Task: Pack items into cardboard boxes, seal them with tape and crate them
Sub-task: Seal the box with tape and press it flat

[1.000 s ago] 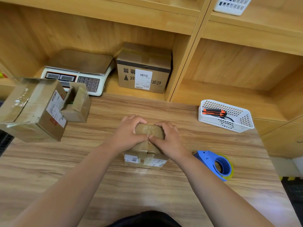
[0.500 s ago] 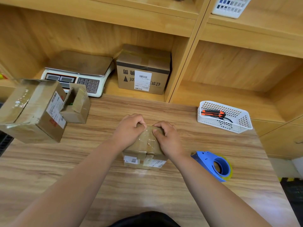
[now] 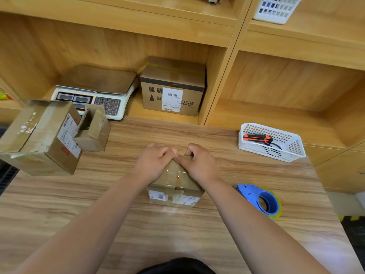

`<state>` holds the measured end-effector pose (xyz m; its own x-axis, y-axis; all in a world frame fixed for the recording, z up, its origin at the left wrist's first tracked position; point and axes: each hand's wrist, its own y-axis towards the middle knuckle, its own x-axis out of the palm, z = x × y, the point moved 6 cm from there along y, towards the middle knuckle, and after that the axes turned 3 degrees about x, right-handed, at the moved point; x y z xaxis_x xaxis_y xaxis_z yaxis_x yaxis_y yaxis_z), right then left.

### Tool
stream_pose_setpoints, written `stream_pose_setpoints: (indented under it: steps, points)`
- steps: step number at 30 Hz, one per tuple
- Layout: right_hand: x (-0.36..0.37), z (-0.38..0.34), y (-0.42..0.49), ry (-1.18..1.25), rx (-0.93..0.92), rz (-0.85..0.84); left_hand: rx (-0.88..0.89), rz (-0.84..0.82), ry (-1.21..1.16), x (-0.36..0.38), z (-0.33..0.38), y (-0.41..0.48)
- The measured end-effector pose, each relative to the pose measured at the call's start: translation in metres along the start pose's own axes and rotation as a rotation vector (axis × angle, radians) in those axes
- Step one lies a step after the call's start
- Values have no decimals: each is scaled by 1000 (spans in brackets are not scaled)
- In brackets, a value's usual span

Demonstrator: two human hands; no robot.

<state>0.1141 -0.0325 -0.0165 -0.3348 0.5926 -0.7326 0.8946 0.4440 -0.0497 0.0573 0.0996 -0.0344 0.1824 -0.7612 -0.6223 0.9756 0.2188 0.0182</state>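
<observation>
At the nearest edge, a patch of dark clothing [image 3: 175, 266] shows between two bare forearms that reach out over the pale wood-grain counter [image 3: 138, 234]. In the middle of the counter sits the small brown cardboard box [image 3: 174, 195]. It is closed, with clear tape along its top seam and white printed labels on its near face.

Both hands are on its top. The left hand [image 3: 156, 163] covers the left part and the right hand [image 3: 199, 165] the right part. The fingers of each curl down over the far top edge, and the two thumbs press on the top, touching at the middle.

To the right of the box, a little apart, a blue plastic tape dispenser [image 3: 260, 200] holding a yellowish roll lies on the counter.

Farther out on the right stands a white perforated plastic basket [image 3: 296, 144] with an orange and black utility knife [image 3: 256, 137] inside. On the far left, a large worn cardboard box [image 3: 43, 139] with a shipping label overhangs the counter's left edge. A smaller open cardboard box [image 3: 94, 131] sits just beside it.

Beyond the counter is a light wooden shelf unit [image 3: 276, 86]. Its left compartment holds a white electronic scale with a steel pan [image 3: 96, 89] and, to the right of it, a taped cardboard carton with black print and a white label [image 3: 173, 91]. On the shelf above, at the right, is a second white plastic basket [image 3: 276, 8].
</observation>
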Motion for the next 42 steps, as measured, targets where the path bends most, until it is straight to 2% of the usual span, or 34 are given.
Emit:
stream_pose_setpoints:
  steps: [9, 17, 23, 28, 32, 36, 42]
  points:
    - [5, 12, 10, 209, 89, -45, -98, 20, -51, -3, 5, 3]
    - [-3, 11, 5, 379, 123, -202, -207, -16, -47, -4, 13, 7]
    - [-2, 21, -11, 346, 121, -305, -180, 15, -45, -6, 15, 5]
    - [-1, 22, -17, 518, 201, -178, -172, 37, -32, -7, 14, -1]
    - [-2, 21, -16, 531, 198, -109, -200, 92, -185, -10, 7, -8]
    - [-3, 23, -13, 530, 224, -61, -196, -10, -96, -5, 4, -25]
    - [0, 31, -22, 592, 298, -15, -186, 24, -146, -5, 9, -26]
